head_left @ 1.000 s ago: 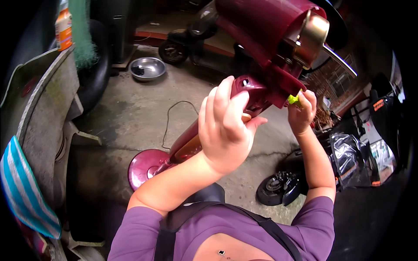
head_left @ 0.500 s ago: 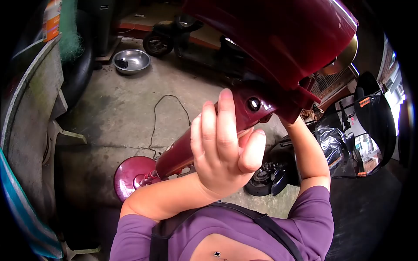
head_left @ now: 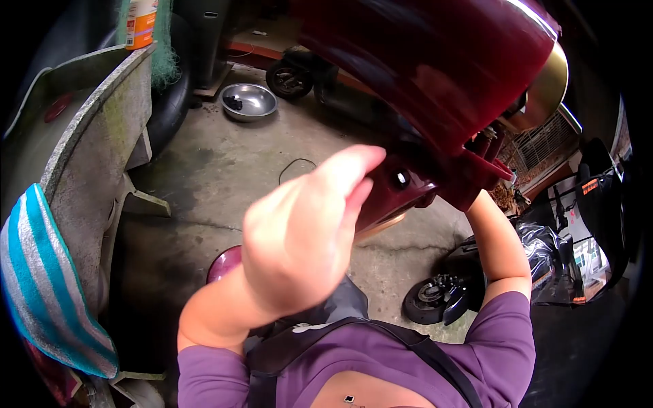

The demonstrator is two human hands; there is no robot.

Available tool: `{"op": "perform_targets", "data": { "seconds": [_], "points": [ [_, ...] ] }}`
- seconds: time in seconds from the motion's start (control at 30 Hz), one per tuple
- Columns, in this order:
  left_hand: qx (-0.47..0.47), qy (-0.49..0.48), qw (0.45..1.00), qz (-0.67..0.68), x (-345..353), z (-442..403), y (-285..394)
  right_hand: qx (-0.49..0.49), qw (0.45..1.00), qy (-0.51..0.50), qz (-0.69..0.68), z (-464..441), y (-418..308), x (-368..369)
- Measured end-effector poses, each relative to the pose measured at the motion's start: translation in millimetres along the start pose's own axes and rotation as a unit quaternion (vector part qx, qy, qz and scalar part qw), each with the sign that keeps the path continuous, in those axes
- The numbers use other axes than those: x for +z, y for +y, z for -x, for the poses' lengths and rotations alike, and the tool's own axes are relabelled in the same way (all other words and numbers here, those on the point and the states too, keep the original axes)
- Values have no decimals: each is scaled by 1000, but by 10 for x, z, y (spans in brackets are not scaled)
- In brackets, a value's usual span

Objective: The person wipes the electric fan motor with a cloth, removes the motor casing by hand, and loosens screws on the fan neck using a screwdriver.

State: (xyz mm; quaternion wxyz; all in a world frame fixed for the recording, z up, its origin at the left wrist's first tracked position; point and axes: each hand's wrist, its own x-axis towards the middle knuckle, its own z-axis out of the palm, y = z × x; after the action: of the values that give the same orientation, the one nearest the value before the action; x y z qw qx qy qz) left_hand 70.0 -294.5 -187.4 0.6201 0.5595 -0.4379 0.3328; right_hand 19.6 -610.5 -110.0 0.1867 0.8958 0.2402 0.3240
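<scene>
A dark red standing appliance, likely a fan, leans across the view, its large glossy housing [head_left: 435, 61] at the top and a gold-coloured round part [head_left: 544, 88] at its right end. Its neck [head_left: 401, 187] carries a black knob. My left hand [head_left: 299, 228] is raised in front of the neck, fingers pointing at it and held close together; whether they touch it or hold anything is unclear. My right hand is hidden behind the red housing, with only the forearm showing below. Part of the round red base [head_left: 226, 264] shows behind my left arm.
A stone sink [head_left: 88, 129] stands at the left, with a striped towel [head_left: 54, 279] and an orange-and-white bottle [head_left: 141, 26]. A metal bowl [head_left: 257, 102] lies on the concrete floor [head_left: 204, 170]. Parked scooters [head_left: 435, 299] stand at the right and at the back.
The red housing has come nearer and covers my right hand, which earlier held something yellow-green. My left hand has turned, its fingers now drawn together. The view has shifted.
</scene>
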Motion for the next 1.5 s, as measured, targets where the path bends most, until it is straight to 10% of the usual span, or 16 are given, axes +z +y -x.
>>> {"op": "perform_targets", "data": {
  "seconds": [1.13, 1.27, 1.37, 1.5],
  "points": [
    [426, -268, 861, -73, -470, -1086, -252, 74, 989, 117, -43, 291, 28, -7],
    [80, -179, 943, 267, -571, -558, -651, 84, 995, 46, -21, 159, -121, -141],
    [-188, -68, 848, 490, -490, -36, -860, 95, 993, -69, 23, -49, -246, -286],
    [-295, -32, 778, 554, -291, 291, -859, 64, 988, -114, 80, -218, -391, -351]
  ]
}}
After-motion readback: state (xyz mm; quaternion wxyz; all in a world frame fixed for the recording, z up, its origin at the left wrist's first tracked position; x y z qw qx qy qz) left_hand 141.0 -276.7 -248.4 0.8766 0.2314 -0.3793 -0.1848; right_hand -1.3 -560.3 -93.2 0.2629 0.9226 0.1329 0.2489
